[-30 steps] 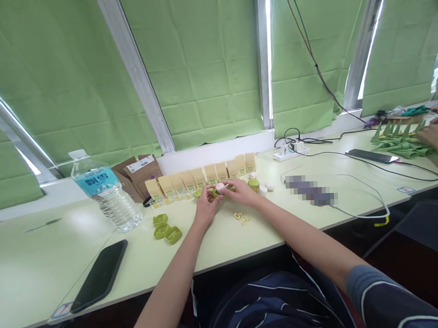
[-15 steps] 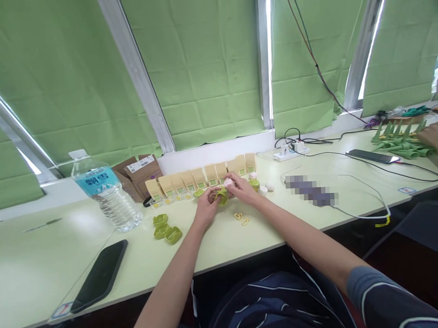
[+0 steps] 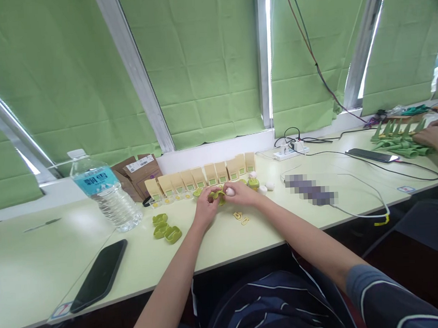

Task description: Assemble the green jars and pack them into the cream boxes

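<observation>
On my feed the white ball [image 3: 230,192] looks smooth and matt, and the green piece [image 3: 221,199] beside it moulded, plastic or rubber, I can't tell which. The loose green cups [image 3: 173,235] have a satin surface. I see clear, glossy plastic in the bottle [image 3: 117,209], matt brown cardboard in the box [image 3: 144,173], glossy black on the phone [image 3: 100,275]. The table [image 3: 186,255] looks smooth with a soft shine, the blinds [image 3: 200,63] creased cloth, the window frame [image 3: 138,66] grey metal, the sleeve [image 3: 371,283] matt fabric.
</observation>
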Demonstrator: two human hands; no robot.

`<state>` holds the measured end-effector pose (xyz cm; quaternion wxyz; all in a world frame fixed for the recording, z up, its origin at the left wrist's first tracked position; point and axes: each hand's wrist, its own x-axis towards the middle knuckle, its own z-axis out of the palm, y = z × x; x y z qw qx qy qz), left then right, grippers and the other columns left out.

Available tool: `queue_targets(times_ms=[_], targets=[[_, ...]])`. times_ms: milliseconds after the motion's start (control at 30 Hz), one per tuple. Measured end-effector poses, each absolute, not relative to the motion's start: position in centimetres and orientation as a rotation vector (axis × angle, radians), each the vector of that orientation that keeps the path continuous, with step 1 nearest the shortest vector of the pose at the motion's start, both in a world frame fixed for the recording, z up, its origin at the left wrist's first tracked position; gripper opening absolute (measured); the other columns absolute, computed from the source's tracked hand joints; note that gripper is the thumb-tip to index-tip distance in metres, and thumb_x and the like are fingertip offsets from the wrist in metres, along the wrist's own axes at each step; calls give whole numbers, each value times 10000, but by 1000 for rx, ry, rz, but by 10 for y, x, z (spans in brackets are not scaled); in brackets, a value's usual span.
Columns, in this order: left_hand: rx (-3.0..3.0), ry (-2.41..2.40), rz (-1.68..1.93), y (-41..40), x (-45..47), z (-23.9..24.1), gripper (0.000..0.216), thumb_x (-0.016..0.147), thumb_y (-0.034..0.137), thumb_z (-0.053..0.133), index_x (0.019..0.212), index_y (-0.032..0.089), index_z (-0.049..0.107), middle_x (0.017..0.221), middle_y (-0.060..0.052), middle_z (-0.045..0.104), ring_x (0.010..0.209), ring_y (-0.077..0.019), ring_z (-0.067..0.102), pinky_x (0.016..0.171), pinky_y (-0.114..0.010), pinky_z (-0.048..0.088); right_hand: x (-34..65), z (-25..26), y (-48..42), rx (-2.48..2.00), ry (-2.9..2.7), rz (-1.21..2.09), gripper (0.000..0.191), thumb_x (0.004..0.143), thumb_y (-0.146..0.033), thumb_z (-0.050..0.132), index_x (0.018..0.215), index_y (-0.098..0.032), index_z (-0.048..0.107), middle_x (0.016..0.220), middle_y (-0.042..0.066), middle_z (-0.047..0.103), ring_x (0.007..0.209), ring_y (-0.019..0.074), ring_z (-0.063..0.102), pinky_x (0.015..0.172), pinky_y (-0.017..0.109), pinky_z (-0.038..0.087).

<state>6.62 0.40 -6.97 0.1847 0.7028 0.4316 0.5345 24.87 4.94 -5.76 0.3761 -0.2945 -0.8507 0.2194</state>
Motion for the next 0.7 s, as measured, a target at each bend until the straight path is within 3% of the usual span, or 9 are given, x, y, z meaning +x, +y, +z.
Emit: queue_targets(times_ms=[167,233,433,700], targets=[[1842,1237,1546,3,67,-68,448,814,312,670,1239,222,560,1031,-49,569,624,-73,563,600,-229,491,248,-57,50,-761,-2216,517,219,824,-358,612,701,-178,593,649,-36,569,628,115,501,573,212,323],[1820,1255,1563,3,67,-68,427,797,312,688,1193,202,574,1010,-43,585,600,-59,545,606,-222,479,247,-57,49,-788,-2217,496,230,829,-353,609,683,-175,594,635,-38,565,614,111,486,569,217,308],[1834,1226,1467,4,69,-66,310,790,329,682,1053,174,630,998,-74,678,759,-141,632,722,-287,521,246,-54,46,-875,-2161,465,198,828,-311,591,686,-179,632,629,-26,589,605,116,504,561,223,300],[1756,1139,1325,1,72,-66,265,824,364,623,995,162,602,829,-30,663,651,-139,635,669,-306,545,246,-57,48,-901,-2163,453,184,822,-300,592,690,-176,628,651,-16,615,615,115,510,577,221,311]])
